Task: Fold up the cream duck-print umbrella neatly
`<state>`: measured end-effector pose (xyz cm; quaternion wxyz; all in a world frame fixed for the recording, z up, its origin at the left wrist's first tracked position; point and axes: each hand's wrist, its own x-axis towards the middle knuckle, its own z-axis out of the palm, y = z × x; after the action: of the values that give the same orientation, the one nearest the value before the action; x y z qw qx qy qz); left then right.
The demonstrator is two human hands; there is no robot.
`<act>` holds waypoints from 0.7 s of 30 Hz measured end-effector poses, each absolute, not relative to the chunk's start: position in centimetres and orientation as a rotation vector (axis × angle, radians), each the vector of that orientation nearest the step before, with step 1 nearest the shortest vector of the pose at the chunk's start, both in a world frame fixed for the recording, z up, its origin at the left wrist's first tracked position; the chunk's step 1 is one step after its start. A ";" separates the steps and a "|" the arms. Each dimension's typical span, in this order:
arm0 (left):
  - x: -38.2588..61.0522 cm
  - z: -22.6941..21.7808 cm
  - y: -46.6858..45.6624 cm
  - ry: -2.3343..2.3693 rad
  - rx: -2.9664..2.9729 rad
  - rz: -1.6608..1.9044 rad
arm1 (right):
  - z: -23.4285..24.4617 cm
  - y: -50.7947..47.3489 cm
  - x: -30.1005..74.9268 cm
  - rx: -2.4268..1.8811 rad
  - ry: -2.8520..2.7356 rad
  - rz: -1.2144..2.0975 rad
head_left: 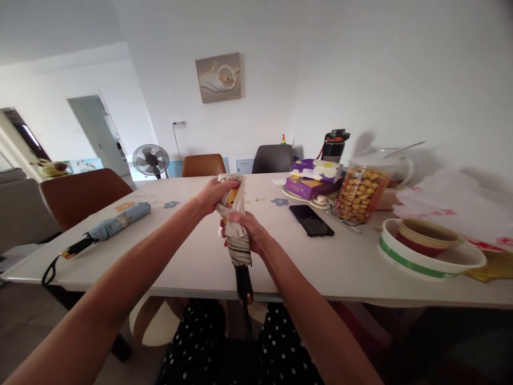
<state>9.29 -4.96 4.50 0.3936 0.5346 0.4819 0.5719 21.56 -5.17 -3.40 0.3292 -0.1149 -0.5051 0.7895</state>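
Both hands grip the folded beige umbrella [236, 224] over the table [192, 262]: left hand [212, 193] clasping its top, right hand [250, 232] wrapped lower (handle pointing down).

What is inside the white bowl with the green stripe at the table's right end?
Inside the white bowl with the green stripe sits a smaller tan bowl with a red band. Its rim hides whatever it holds, and the white bowl's floor beneath it is covered.

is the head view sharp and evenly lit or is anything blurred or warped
Head view: soft, even daylight, no harsh glare; the beige umbrella in the left hand and right hand is fairly sharp; the snack jar looks smeared; table edge and walls bow.
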 end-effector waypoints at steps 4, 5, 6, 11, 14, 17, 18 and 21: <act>9.9 8.8 -6.1 1.097 1.636 1.521 | 0.4 -4.9 21.7 -0.303 -1.483 1.721; 10.1 9.7 -6.4 1.048 1.689 1.529 | 1.2 -4.8 21.9 -0.305 -1.512 1.618; 10.2 10.4 -6.7 1.003 1.731 1.535 | 1.9 -4.7 22.0 -0.310 -1.550 1.538; 10.9 10.0 -8.0 0.891 1.804 1.495 | 1.6 -4.9 22.8 -0.429 -1.630 1.297; 10.9 8.6 -8.0 0.860 1.789 1.476 | 0.2 -4.9 23.0 -0.458 -1.654 1.261; 11.1 8.2 -7.8 0.812 1.795 1.468 | -0.6 -4.6 22.9 -0.480 -1.666 1.203; 11.3 8.2 -7.8 0.805 1.796 1.454 | -0.8 -4.6 22.8 -0.495 -1.655 1.169; 11.9 8.4 -7.9 0.794 1.780 1.374 | -1.1 -4.8 22.8 -0.559 -1.604 1.054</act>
<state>11.86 -7.86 8.37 0.3698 0.6935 0.3094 0.5353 22.80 -4.76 -1.15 0.5408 -0.2354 -0.6749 0.4434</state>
